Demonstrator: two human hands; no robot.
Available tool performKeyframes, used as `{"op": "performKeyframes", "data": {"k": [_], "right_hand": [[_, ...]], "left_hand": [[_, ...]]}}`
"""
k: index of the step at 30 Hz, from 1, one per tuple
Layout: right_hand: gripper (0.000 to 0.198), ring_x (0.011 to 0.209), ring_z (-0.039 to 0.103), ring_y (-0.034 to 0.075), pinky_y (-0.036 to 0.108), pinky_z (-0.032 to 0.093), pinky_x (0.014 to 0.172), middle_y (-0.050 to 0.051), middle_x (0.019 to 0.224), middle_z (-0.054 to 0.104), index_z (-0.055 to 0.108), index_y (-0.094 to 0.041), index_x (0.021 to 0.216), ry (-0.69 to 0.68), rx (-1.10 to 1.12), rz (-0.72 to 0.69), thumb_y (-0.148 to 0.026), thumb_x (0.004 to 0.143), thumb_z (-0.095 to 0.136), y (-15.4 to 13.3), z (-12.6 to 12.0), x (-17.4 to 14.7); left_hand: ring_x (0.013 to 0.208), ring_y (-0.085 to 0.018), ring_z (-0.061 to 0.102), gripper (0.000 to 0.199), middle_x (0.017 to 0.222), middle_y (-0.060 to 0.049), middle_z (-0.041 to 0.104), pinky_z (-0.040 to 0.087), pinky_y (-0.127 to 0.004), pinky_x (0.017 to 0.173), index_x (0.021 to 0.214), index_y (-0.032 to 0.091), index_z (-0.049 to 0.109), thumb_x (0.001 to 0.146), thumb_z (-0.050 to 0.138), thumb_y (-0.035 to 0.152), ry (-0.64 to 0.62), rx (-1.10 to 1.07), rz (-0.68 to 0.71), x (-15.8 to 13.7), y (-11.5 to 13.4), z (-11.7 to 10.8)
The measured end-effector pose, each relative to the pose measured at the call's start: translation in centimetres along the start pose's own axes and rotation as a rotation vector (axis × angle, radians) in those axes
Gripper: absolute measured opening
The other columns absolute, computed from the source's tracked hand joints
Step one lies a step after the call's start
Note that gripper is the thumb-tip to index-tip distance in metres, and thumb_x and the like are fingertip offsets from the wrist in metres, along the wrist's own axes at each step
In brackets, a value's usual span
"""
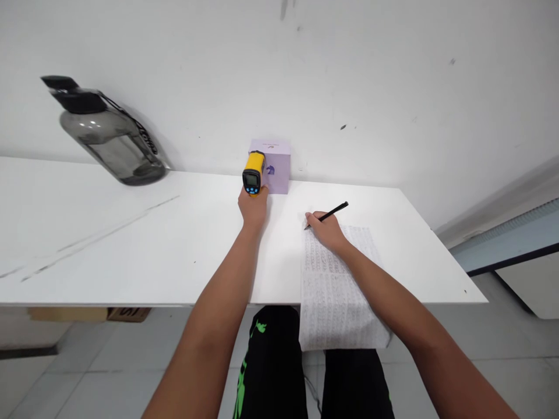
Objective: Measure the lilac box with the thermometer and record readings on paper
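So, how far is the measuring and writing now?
Done: the sheet already carries many written rows. In hand: left hand aims the yellow thermometer at the purple box; right hand holds the pen at the sheet's top. What remains cannot be judged.

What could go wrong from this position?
The printed sheet overhangs the table's near edge, so it may slide off under the right hand holding the pen. The left hand holds the yellow thermometer gun close against the purple box, which it might nudge.
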State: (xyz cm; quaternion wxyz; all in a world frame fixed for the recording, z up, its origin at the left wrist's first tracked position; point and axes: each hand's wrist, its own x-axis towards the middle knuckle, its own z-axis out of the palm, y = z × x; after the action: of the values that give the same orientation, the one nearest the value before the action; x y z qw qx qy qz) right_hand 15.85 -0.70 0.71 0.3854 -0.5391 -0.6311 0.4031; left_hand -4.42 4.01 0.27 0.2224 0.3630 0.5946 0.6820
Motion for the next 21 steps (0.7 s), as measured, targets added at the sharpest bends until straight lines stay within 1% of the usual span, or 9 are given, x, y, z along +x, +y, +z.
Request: {"op": "performKeyframes", "data": {"k": [9,16,21], "right_hand": [[0.036,0.055,0.044,0.014,0.028,0.035,0.055,0.0,0.057,0.053,0.059,-0.02,0.059,0.031,-0.034,-0.029,-0.047,0.082,0.053,0.23,0.03,0.16],[0.038,0.055,0.044,0.014,0.029,0.035,0.055,0.0,0.057,0.054,0.057,-0.02,0.057,0.003,-0.027,-0.028,-0.048,0.083,0.053,0.12,-0.02,0.06],[0.038,0.058,0.047,0.014,0.028,0.036,0.057,0.0,0.058,0.054,0.059,-0.02,0.059,0.033,-0.044,-0.044,-0.047,0.083,0.052,0.15,-0.02,0.11]], "left_hand": [[0.076,-0.016,0.059,0.03,0.082,-0.004,0.065,0.048,-0.029,0.071,0.093,0.019,0.066,0.07,0.068,0.038,0.015,0.021,-0.019,0.19,-0.27,0.14],[0.073,-0.016,0.058,0.028,0.082,-0.004,0.066,0.047,-0.031,0.072,0.09,0.018,0.066,0.069,0.069,0.036,0.016,0.022,-0.014,0.0,0.2,0.01],[0.073,-0.016,0.058,0.03,0.082,-0.004,0.065,0.047,-0.03,0.071,0.093,0.018,0.066,0.069,0.068,0.037,0.006,0.029,-0.013,0.09,-0.01,0.04]]}}
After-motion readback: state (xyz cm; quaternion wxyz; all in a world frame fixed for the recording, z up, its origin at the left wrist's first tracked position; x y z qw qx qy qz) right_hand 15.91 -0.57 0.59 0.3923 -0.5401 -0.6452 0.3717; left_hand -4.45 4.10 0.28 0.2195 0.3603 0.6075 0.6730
